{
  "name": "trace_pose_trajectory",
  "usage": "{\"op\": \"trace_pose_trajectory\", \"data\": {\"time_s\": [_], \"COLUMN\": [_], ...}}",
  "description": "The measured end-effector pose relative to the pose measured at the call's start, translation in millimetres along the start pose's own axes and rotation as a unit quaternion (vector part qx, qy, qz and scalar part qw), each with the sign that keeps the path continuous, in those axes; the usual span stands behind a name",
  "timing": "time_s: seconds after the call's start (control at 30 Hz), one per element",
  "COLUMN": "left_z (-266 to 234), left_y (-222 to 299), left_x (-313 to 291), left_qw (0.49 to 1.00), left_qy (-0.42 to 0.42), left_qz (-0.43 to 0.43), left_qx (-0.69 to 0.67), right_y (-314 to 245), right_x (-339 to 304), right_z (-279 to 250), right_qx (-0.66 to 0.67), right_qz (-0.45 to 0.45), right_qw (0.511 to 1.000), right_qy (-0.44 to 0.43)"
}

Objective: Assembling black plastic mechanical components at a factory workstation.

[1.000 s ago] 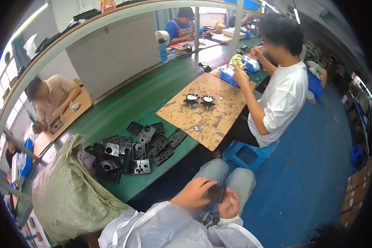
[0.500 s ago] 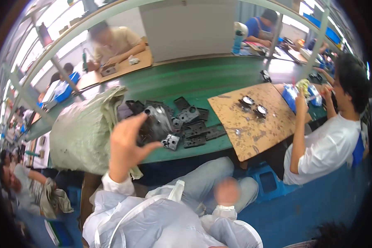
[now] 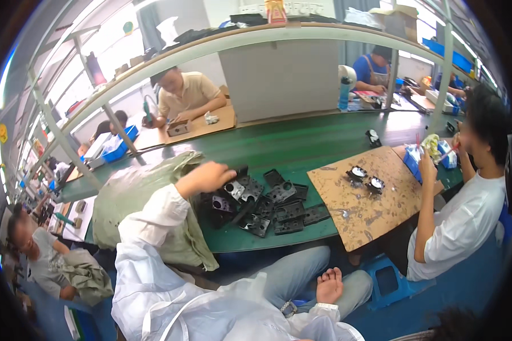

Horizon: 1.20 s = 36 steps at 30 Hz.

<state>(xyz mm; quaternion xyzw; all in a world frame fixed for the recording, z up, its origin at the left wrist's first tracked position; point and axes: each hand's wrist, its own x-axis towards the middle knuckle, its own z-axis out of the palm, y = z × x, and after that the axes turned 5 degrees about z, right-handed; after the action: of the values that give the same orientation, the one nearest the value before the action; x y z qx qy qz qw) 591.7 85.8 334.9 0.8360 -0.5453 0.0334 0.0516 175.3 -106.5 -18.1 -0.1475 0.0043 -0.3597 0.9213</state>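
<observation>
My left hand (image 3: 207, 177) reaches over the far left side of a pile of black plastic parts (image 3: 289, 211). Its fingers are closed together and bent down at a tilted black plastic part (image 3: 242, 171); the thumb is hidden, so the grip shows only in part. Several parts in the pile have round holes, and some carry silvery faces. Over my lap rests my right hand (image 3: 329, 286), palm up, fingers loosely curled and apart, with nothing in it.
A green sack (image 3: 136, 196) lies left of the pile on the green bench (image 3: 250, 136). To the right, a stained brown board (image 3: 355, 219) bears two small black-and-white assemblies. A co-worker in white (image 3: 463, 213) sits beyond it near a blue stool (image 3: 384, 278). A shelf rail (image 3: 301, 34) crosses above.
My left hand has gone from spread, with thumb and fingers apart, to bent down over the far side of the pile. My right hand stays over my lap. The whole view has shifted.
</observation>
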Motion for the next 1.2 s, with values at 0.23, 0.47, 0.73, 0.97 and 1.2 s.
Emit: {"op": "trace_pose_trajectory", "data": {"time_s": [0.23,0.47,0.73,0.97,1.2], "left_z": [26.8,-0.6,27.0,33.8,39.9], "left_y": [14.0,97.3,168.4,196.8,171.2], "left_x": [63.0,76.0,74.1,106.2,180.2], "left_qw": [0.976,0.926,0.850,0.863,0.931], "left_qy": [-0.209,-0.190,-0.242,-0.208,-0.289], "left_qz": [0.022,0.233,0.384,0.379,0.203], "left_qx": [-0.062,-0.230,-0.267,-0.260,-0.096], "right_y": [1.3,-11.9,-7.0,-2.1,-21.5], "right_x": [-1.2,39.6,81.1,80.8,59.6], "right_z": [25.3,171.0,201.2,175.5,152.4], "right_qx": [-0.079,-0.307,-0.368,-0.153,-0.022], "right_qz": [-0.002,0.039,0.100,0.174,0.099], "right_qw": [0.995,0.951,0.915,0.970,0.993], "right_qy": [0.067,-0.024,-0.135,-0.074,-0.058]}}
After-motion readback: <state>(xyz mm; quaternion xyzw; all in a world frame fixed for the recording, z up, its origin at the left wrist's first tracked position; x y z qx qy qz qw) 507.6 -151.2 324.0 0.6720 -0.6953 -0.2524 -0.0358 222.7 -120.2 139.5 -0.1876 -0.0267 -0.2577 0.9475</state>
